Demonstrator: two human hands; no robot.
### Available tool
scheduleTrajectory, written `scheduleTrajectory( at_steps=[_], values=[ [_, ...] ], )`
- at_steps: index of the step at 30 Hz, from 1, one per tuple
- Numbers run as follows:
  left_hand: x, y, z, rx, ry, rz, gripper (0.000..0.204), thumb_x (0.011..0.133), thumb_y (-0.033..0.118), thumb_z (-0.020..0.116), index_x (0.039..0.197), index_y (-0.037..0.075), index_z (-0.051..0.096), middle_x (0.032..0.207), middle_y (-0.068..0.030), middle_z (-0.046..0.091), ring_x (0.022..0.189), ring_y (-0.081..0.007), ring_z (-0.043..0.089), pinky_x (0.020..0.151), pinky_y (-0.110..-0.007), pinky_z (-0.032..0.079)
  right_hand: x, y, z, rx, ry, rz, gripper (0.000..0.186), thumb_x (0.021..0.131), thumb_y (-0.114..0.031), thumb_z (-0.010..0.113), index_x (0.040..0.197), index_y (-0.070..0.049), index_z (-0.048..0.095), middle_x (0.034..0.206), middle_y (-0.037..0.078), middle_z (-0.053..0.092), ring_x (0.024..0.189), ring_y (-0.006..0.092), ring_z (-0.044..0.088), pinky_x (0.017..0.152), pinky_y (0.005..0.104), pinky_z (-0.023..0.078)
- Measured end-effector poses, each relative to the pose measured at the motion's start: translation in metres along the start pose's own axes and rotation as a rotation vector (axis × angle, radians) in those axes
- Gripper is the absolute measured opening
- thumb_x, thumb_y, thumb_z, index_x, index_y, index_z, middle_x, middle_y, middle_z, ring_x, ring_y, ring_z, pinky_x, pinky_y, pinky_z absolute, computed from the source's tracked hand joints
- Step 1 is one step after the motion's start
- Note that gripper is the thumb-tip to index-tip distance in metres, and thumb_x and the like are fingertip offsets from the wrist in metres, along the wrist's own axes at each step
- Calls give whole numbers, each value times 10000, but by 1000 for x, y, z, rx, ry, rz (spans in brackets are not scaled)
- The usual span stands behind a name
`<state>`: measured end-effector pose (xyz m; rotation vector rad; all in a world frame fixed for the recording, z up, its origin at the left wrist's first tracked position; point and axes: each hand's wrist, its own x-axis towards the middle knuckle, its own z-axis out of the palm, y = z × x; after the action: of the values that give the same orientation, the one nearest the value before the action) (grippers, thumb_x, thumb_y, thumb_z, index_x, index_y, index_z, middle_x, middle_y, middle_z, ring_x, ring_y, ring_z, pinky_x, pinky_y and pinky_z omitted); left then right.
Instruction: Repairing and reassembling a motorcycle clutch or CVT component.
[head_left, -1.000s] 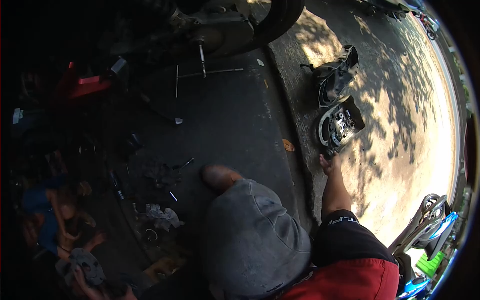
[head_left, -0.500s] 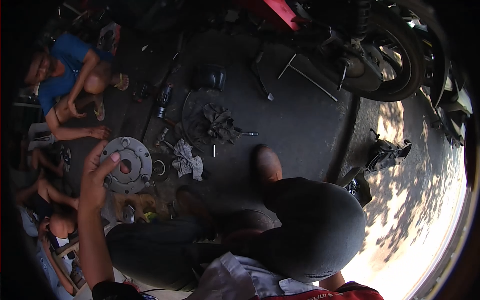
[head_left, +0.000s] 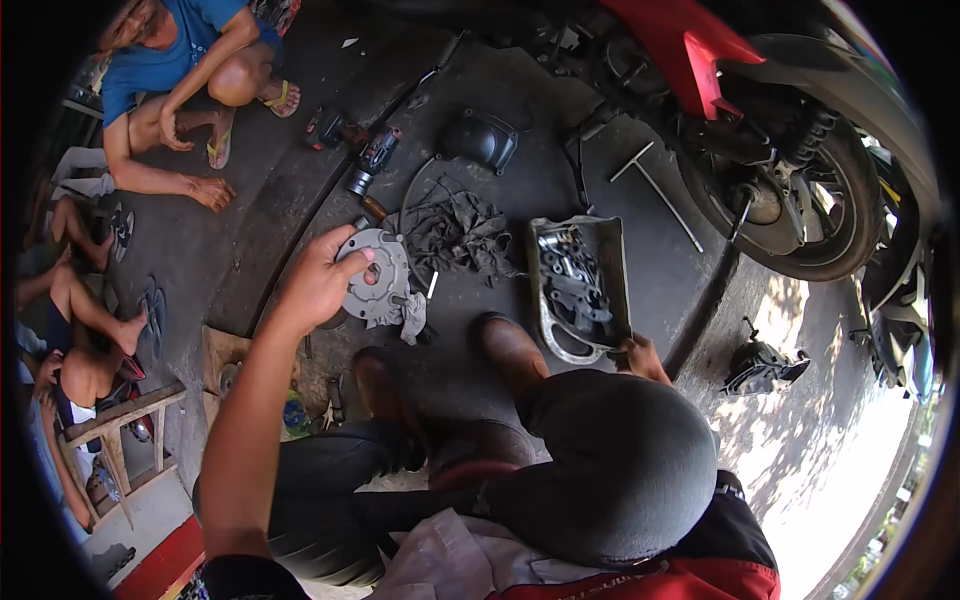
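Note:
My left hand [head_left: 325, 278] grips a round grey metal plate [head_left: 372, 262] with a hole in its middle and short posts around its rim, thumb over its face. Beyond my right knee, my right hand [head_left: 645, 358] is at the near right corner of a metal tray [head_left: 625, 290], its fingers closed on the rim and partly hidden. Loose sockets and metal tools [head_left: 575, 270] lie inside the tray. Behind the plate is a crumpled dark rag [head_left: 460, 232], with a light rag [head_left: 412, 318] just below the plate's edge.
A red motorcycle [head_left: 690, 60] stands at the upper right, near a T-handle wrench [head_left: 665, 205]. Power tools [head_left: 372, 160] and a black cover [head_left: 480, 140] lie farther off. A person in blue [head_left: 190, 70] squats at the upper left. A black part [head_left: 765, 365] lies at right.
My right hand has come into view with the tray, which has moved left from beside my knee. The plate in my left hand appears farther right, and the view has shifted.

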<state>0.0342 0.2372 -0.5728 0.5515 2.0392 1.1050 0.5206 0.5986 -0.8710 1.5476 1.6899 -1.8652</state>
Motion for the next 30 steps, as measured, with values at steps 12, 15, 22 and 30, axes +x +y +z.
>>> scheduleTrajectory(
  at_steps=[12, 15, 22, 30],
  values=[
    [24, -99, 113, -711, 190, -296, 335, 977, 155, 676, 1294, 47, 679, 1093, -48, 738, 891, -150, 688, 895, -334, 560, -29, -65, 30, -189, 3, 106, 264, 1048, -200, 542, 1221, -28, 645, 733, 65, 636, 483, 144, 570, 416, 304, 460],
    [17, -112, 129, -821, 179, -371, 346, 977, 161, 679, 1312, 76, 673, 1150, -43, 720, 943, -153, 683, 896, -355, 560, -30, -76, 16, -373, 48, 91, 285, 1049, -222, 533, 1206, -32, 673, 727, 65, 655, 507, 147, 597, 431, 321, 469],
    [10, -118, 150, -923, 186, -462, 285, 965, 149, 678, 1239, 72, 695, 1064, -24, 712, 898, -146, 663, 864, -334, 545, -4, -127, 29, -518, 112, -62, 391, 1010, -247, 563, 1338, -87, 704, 735, 126, 708, 540, 182, 672, 570, 368, 552],
    [2, -111, 150, -781, 142, -331, 361, 952, 162, 700, 1302, 77, 670, 1080, -12, 704, 928, -137, 660, 864, -345, 546, 39, -212, 77, -475, 411, -529, 447, 929, -301, 766, 1288, -42, 702, 1018, 144, 737, 921, 288, 713, 790, 405, 578]
  ],
)
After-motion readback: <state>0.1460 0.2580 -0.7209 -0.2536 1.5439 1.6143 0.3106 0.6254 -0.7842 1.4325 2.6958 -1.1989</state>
